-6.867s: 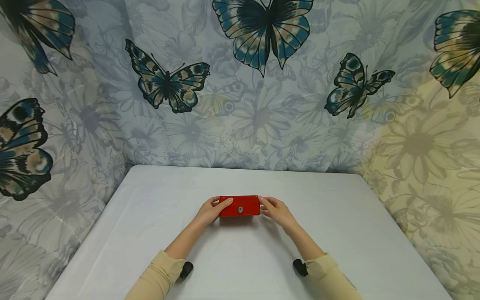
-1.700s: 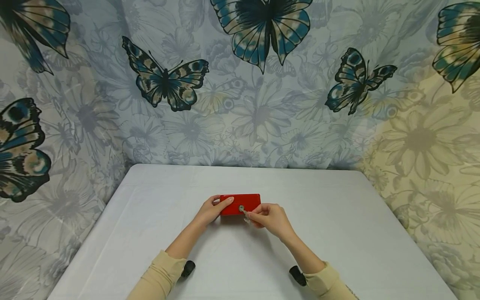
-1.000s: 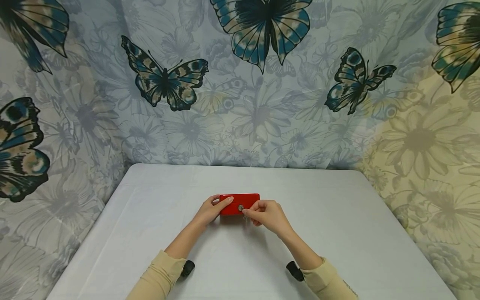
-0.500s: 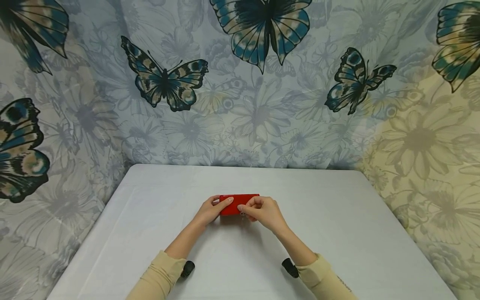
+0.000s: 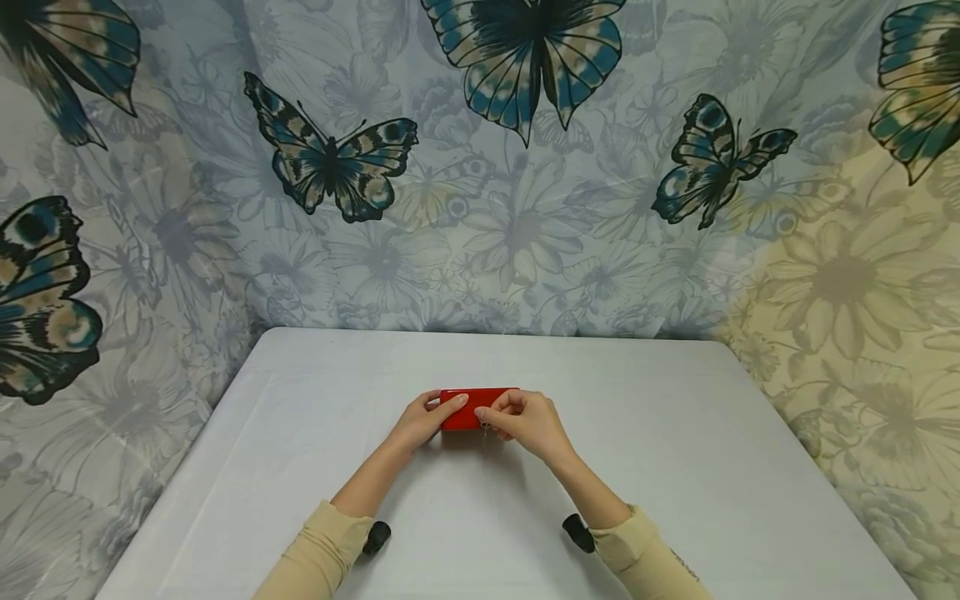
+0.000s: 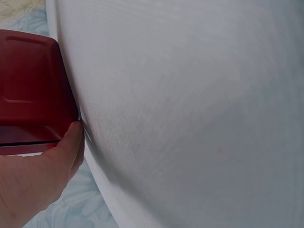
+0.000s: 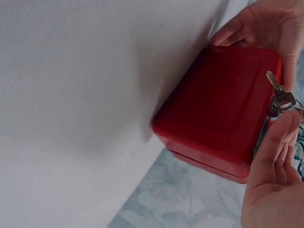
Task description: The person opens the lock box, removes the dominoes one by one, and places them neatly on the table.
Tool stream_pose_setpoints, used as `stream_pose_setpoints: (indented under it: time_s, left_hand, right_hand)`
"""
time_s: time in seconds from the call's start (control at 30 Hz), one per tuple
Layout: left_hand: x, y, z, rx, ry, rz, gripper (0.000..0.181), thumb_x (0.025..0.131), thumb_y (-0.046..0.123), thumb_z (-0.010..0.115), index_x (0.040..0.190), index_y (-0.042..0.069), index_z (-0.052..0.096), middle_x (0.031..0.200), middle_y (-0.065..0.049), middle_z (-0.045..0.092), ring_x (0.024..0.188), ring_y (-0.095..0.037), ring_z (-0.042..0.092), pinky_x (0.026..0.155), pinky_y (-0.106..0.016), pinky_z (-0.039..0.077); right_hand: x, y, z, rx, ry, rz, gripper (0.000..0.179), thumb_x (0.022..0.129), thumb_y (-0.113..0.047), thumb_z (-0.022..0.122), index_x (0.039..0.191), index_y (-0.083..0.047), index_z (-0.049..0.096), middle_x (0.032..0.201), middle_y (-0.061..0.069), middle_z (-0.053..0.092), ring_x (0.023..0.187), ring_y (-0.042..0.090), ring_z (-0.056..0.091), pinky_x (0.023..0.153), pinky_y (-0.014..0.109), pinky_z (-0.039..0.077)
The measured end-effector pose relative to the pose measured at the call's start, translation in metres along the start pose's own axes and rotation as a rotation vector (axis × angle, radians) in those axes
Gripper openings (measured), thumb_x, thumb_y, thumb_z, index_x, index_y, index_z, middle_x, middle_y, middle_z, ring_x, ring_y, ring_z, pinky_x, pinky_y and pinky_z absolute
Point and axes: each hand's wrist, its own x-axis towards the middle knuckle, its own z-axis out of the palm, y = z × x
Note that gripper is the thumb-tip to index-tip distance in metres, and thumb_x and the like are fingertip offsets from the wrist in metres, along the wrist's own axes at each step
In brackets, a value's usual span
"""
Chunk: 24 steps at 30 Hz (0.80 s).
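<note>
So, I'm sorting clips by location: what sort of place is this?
Probably an indoor filming corner: a butterfly-print backdrop rises behind a white table, and black wrist devices, perhaps cameras, show too.

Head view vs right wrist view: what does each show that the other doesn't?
Only the head view: the left sleeve, the right sleeve, and a black camera at each wrist.

Only the right wrist view: a key with blade and grip end clearly outlined (the head view gives just a faint bit of metal below the fingers), plus the end of the red box on the right hand's side.

Both: the box, the two hands, including the left, the white table and the floral cloth.
</note>
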Motion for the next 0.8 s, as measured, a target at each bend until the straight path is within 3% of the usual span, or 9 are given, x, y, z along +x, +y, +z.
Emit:
stream_pose_setpoints:
  time_s: [0.33, 0.57, 0.8]
  left_hand:
    - [-0.0007, 0.0006, -0.0001, -0.007, -0.008, 0.011, 0.099, 0.077, 0.068, 0.068, 0.145, 0.002, 0.040, 0.139, -0.021, 0.050, 0.122, -0.035, 0.051, 0.102, -0.054, 0.042]
    - [-0.0008, 0.0004, -0.0003, -0.018, -0.012, 0.015, 0.098, 0.077, 0.067, 0.068, 0.144, 0.001, 0.041, 0.139, -0.021, 0.050, 0.121, -0.034, 0.052, 0.102, -0.051, 0.043]
    - [-0.0005, 0.0013, 0.0005, 0.007, -0.011, 0.011, 0.097, 0.078, 0.067, 0.067, 0.144, 0.000, 0.040, 0.139, -0.023, 0.049, 0.122, -0.037, 0.051, 0.102, -0.054, 0.043]
  right_hand:
    - [0.0036, 0.0023, 0.0016, -0.034, 0.007, -0.025, 0.022, 0.081, -0.029, 0.081, 0.075, -0.011, 0.069, 0.060, -0.001, 0.064, 0.051, 0.014, 0.061, 0.053, 0.028, 0.056]
    - [0.0031, 0.0004, 0.0012, -0.040, 0.004, -0.029, 0.024, 0.081, -0.030, 0.080, 0.076, -0.010, 0.068, 0.061, 0.000, 0.064, 0.051, 0.015, 0.061, 0.053, 0.034, 0.057]
    - [0.0029, 0.0026, 0.0013, -0.031, -0.005, -0.042, 0.025, 0.082, -0.031, 0.080, 0.077, -0.009, 0.068, 0.066, 0.011, 0.066, 0.051, 0.016, 0.061, 0.053, 0.033, 0.056]
